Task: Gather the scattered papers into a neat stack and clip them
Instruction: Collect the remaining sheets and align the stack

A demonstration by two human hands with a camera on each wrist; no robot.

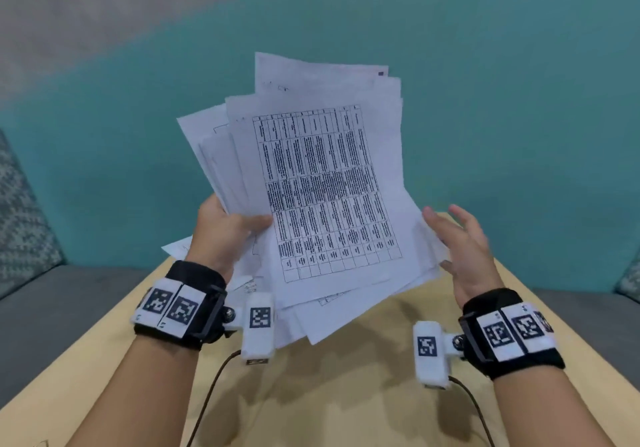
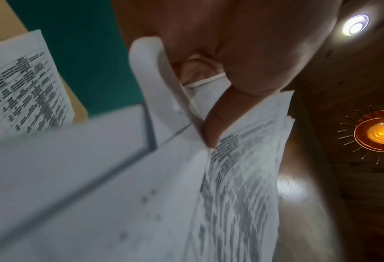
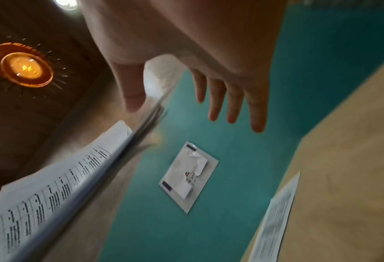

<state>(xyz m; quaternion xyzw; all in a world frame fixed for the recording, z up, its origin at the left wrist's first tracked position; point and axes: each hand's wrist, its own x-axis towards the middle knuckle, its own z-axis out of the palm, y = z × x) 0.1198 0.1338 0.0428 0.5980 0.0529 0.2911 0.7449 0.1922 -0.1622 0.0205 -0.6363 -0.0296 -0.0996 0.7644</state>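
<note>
My left hand (image 1: 239,225) grips a loose, fanned bunch of printed papers (image 1: 322,183) by its lower left edge and holds it up above the tan table (image 1: 363,377). The top sheet bears a dense table of text. In the left wrist view the thumb (image 2: 215,124) presses on the papers (image 2: 242,177). My right hand (image 1: 450,235) is open with straight fingers (image 3: 233,106), just beside the bunch's right edge (image 3: 52,186) and not gripping it. Another sheet (image 1: 176,247) lies on the table behind my left wrist.
A single printed sheet (image 3: 274,221) lies at the table's edge. A small flat white packet (image 3: 188,177) lies on the teal floor (image 1: 519,117) beyond the table. Grey sofa cushions (image 1: 52,301) flank the table on both sides.
</note>
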